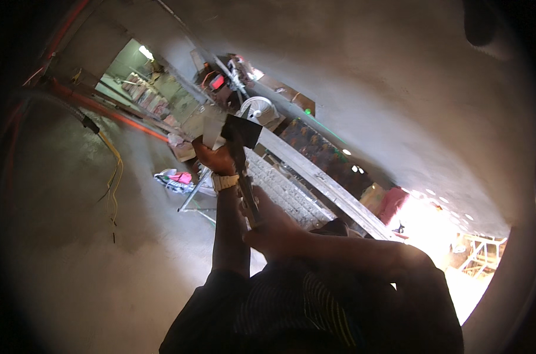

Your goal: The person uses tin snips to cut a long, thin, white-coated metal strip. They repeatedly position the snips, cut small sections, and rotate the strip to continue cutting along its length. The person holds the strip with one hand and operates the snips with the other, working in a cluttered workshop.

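My left hand [216, 158], with a pale watch on its wrist, is raised before me. Its fingers look closed around a thin pale rectangular blade [211, 131] that stands up from the grip. Just right of it rises a tool with a dark square head [242, 131] and a long dark handle, perhaps a scraper or a hatchet; deep shadow hides its exact kind. Lower down, my right hand [271, 227] is closed round the bottom end of that handle. The handle passes close beside my left wrist; whether they touch I cannot tell.
Below are a long metal plank [327, 183] and a ridged light platform [285, 189]. A white fan [259, 110] stands beyond. Yellow wires [116, 156] hang from the grey wall at left. Cloths [176, 180] lie near a metal leg [191, 197]. Glaring light fills the right.
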`<act>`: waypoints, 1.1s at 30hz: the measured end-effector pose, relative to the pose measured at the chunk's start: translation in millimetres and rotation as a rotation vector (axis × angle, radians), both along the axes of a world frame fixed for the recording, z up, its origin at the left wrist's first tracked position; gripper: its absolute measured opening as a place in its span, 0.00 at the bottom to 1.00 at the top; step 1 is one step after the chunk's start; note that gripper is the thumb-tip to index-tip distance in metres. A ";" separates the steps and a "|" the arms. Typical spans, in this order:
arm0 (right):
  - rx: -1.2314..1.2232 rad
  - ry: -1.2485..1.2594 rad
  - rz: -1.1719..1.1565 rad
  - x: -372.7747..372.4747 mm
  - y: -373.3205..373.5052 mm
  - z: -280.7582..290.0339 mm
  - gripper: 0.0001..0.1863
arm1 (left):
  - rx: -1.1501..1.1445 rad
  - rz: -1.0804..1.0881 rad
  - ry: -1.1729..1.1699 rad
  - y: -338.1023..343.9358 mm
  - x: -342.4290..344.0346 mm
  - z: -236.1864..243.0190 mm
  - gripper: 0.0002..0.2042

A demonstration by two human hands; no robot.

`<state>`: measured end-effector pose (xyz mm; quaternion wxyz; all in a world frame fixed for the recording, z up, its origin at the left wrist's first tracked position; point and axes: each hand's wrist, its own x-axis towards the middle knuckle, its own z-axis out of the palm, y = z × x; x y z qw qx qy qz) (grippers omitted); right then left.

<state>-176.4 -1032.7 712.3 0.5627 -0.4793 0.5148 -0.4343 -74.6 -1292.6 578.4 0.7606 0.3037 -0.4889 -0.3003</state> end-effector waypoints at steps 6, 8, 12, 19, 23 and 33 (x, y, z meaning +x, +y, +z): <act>-0.077 0.067 0.355 -34.0 37.1 -15.3 0.38 | -0.112 0.548 -0.803 10.3 60.6 22.6 0.32; -0.024 0.000 0.327 -34.4 32.2 -30.2 0.35 | 0.086 0.503 -0.827 21.2 81.1 29.2 0.34; -0.145 -0.146 0.379 -16.3 11.1 -47.5 0.31 | 0.102 0.604 -1.017 47.8 104.9 39.4 0.32; -0.205 -0.235 0.573 1.9 -0.6 -40.5 0.25 | -0.028 0.510 -0.892 57.4 115.3 44.0 0.29; -0.186 -0.182 0.616 5.3 -2.3 -39.2 0.27 | -0.030 0.462 -0.896 60.8 114.7 43.7 0.29; 0.055 -0.345 0.652 2.1 8.7 -4.8 0.31 | 0.256 0.001 -0.118 69.0 127.0 41.3 0.29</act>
